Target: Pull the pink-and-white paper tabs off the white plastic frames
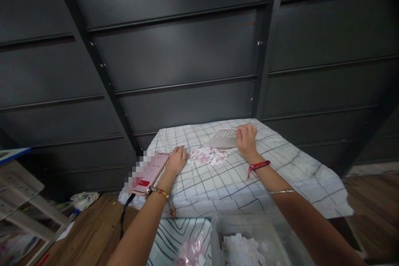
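My right hand (247, 141) grips the right edge of a thin whitish board with rows of slots (222, 139), its exact kind unclear. The board is tilted up, its lower edge close behind a pile of small white and pink paper pieces (208, 156) on the checked cloth (212, 191). At the left end of that pile, my left hand (177, 158) rests on the cloth, fingers loosely extended, holding nothing that I can see. Left of this hand lies a pink-cased phone (152, 170), partly blurred out, with a dark strap.
Nearer to me stand a clear plastic bin (218, 228) with white paper pieces inside and a wavy-striped tray (168, 232) holding pink plastic packets (190, 251). A dark panelled wall (187, 50) rises behind the table. At left is a pale stool-like frame (21, 191) on the wooden floor.
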Available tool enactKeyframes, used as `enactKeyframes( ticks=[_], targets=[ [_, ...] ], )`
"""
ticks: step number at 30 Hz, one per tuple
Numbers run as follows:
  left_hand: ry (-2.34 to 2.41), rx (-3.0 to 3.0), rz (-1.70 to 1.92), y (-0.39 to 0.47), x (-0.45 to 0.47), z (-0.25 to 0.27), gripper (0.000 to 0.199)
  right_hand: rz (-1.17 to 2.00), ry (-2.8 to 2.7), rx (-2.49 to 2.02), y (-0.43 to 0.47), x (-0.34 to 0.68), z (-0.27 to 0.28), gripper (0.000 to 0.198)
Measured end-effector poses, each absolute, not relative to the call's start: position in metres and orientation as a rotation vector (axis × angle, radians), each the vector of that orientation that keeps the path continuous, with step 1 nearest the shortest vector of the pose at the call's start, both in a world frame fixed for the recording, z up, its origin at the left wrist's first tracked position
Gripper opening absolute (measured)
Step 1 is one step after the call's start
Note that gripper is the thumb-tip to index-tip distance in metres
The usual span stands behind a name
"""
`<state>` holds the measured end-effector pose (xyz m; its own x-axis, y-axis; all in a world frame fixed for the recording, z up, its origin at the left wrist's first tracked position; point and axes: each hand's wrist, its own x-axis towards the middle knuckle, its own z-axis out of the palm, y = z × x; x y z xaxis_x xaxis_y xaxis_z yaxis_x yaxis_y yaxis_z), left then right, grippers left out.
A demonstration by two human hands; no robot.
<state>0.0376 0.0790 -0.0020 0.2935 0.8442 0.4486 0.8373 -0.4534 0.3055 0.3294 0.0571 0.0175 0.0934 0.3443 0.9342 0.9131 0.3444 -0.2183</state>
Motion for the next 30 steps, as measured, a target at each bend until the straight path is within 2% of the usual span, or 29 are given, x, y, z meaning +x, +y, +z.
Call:
enactKeyframes(
  ticks=[19, 30],
  targets=[
    [1.696, 2.519, 0.837, 0.081, 0.036, -0.001, 0.028, -0.789, -1.552, -1.118, 0.042, 0.331, 0.026, 0.021],
    [1.737, 2.529, 0.804, 0.081, 0.037, -0.001, 0.027, -0.617, -1.583, -1.076, 0.038, 0.338, 0.033, 0.022]
  ],
)
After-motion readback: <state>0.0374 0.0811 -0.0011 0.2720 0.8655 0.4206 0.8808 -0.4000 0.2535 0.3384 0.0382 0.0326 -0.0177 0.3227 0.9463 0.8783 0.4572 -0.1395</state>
